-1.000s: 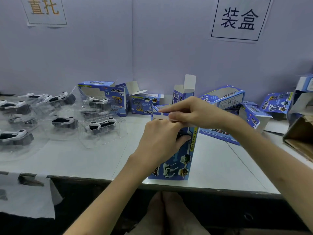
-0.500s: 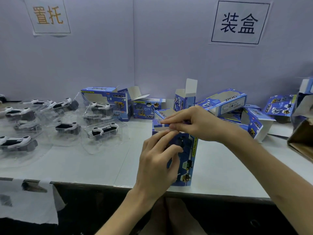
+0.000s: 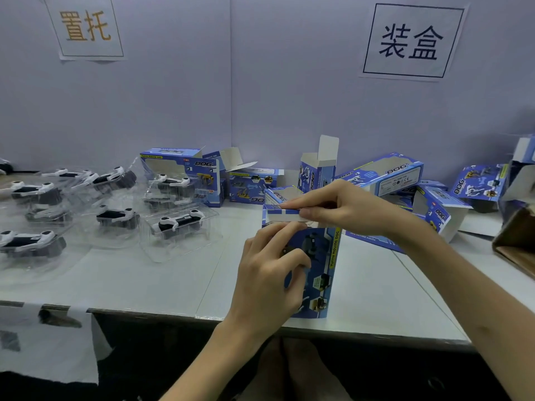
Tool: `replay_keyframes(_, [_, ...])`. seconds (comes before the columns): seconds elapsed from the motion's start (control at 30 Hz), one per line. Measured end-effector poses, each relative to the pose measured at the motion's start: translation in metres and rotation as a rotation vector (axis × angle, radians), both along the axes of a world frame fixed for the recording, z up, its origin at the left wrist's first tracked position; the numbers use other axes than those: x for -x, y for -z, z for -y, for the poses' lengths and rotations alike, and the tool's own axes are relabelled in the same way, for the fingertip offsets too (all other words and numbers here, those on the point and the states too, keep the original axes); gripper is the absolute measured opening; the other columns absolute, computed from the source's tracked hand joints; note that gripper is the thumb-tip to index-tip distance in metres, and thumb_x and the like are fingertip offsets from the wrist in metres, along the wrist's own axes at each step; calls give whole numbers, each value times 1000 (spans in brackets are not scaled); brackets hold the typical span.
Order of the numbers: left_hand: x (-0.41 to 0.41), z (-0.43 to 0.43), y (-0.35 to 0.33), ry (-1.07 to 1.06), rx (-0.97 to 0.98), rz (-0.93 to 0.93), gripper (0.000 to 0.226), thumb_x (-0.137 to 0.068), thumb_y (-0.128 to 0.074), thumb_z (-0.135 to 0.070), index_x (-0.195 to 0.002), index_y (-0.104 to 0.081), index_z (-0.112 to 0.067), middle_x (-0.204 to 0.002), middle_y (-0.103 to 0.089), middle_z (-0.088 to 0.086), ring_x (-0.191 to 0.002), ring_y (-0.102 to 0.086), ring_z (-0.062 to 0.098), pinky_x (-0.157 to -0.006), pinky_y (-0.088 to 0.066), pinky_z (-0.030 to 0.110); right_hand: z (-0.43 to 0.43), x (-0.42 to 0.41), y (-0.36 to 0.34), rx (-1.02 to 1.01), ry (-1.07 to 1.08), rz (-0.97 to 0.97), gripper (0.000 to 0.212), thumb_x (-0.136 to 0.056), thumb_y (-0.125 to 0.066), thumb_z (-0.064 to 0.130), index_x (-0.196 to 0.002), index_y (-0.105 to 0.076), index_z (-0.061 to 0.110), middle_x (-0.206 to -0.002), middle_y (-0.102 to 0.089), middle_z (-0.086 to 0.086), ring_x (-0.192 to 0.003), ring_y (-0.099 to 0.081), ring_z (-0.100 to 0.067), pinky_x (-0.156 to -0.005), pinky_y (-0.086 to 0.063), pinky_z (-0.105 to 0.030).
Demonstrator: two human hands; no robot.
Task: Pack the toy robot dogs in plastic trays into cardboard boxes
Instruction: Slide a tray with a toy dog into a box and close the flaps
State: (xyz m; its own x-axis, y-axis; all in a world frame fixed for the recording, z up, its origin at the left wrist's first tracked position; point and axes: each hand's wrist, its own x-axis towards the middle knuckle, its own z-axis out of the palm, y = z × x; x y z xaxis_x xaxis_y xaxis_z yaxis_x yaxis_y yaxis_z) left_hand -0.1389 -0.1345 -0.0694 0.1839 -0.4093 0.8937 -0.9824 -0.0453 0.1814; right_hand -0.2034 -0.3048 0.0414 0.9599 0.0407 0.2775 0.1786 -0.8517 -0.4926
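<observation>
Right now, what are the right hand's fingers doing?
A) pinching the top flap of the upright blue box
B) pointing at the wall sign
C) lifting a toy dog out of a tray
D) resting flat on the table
A: the right hand pinches the white flap at the top of the upright blue box, while the left hand grips the box's side.

Boxes [image 3: 321,264] blue, white inside, yellow side strip; toy dogs [image 3: 178,222] white over black in clear trays [image 3: 150,244]; table [image 3: 144,273] pale grey; wall [image 3: 260,96] lilac.
</observation>
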Motion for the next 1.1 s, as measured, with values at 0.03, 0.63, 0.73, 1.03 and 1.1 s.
replay_keyframes(0.03, [1,0,-1,-10,-7,-2,17,-85,-55,-21,-80,-70,-15,-130,-63,1,-125,-51,21,-97,-44,35,0,0,-1,13,-2,-3,32,-99,-59,23,-122,-65,43,-118,-72,14,-115,-62,-7,-97,-52,-27])
replay_keyframes(0.63, [-5,8,-4,-99,42,72,27,-87,-59,-17,-110,-73,-16,-115,-66,0,-116,-56,22,-102,-38,43,1,13,9,-298,-46,-14,46,-93,-44,-6,-126,-66,20,-127,-66,15,-118,-58,7,-92,-46,-10])
replay_keyframes(0.73, [-3,8,-10,-127,-3,36,33,-87,-55,-22,-115,-70,-18,-109,-60,0,-109,-52,22,-98,-37,37,15,21,19,-391,33,173,26,-89,-67,-3,-108,-69,14,-110,-74,5,-112,-67,-10,-90,-57,-29])
replay_keyframes(1.03, [2,12,-16,-86,-125,-20,45,-80,-65,-16,-124,-66,-19,-112,-55,1,-114,-45,24,-102,-40,56,12,23,41,-297,152,462,7,-79,-80,15,-83,-75,19,-87,-76,2,-88,-73,-13,-84,-58,-27])
replay_keyframes(1.1, [1,11,-17,-68,-115,-24,44,-81,-64,-16,-124,-67,-19,-113,-55,1,-114,-46,22,-108,-34,60,9,23,45,-308,153,476,6,-82,-78,14,-81,-74,19,-88,-75,3,-89,-72,-12,-81,-56,-22])
